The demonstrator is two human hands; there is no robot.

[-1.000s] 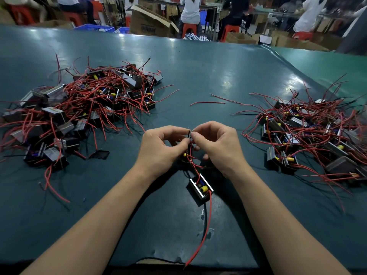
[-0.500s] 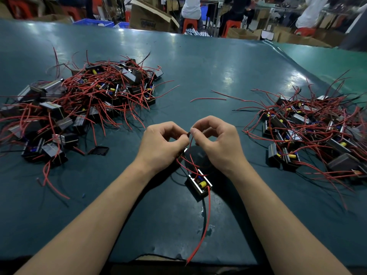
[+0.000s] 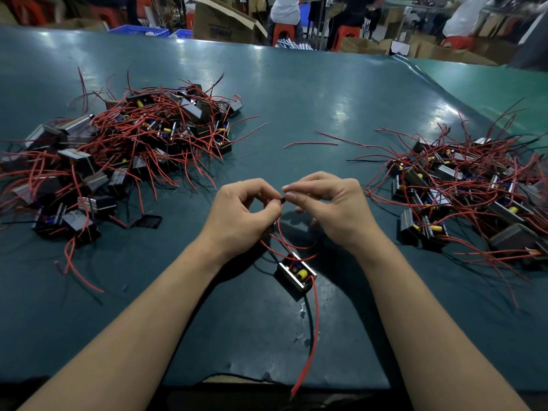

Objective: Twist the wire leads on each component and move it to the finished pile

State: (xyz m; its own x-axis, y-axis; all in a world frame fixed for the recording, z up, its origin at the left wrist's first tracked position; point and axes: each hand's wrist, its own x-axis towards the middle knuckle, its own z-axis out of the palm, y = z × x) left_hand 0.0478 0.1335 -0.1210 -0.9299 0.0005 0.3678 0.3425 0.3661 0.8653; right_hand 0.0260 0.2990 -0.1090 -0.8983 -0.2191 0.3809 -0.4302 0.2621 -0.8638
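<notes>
Small black box-shaped component with yellow capacitor (image 3: 296, 272) lies on teal table (image 3: 296, 93), near worker's wrists. Left hand (image 3: 240, 216) pinches its thin red wire leads (image 3: 280, 229) above component; right hand (image 3: 329, 203) pinches lead tips. Best practice: anchor left, roll right, keep twist tight.

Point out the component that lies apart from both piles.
The component between the forearms, yellow part up, lies alone; its red leads rise to both hands.
</notes>
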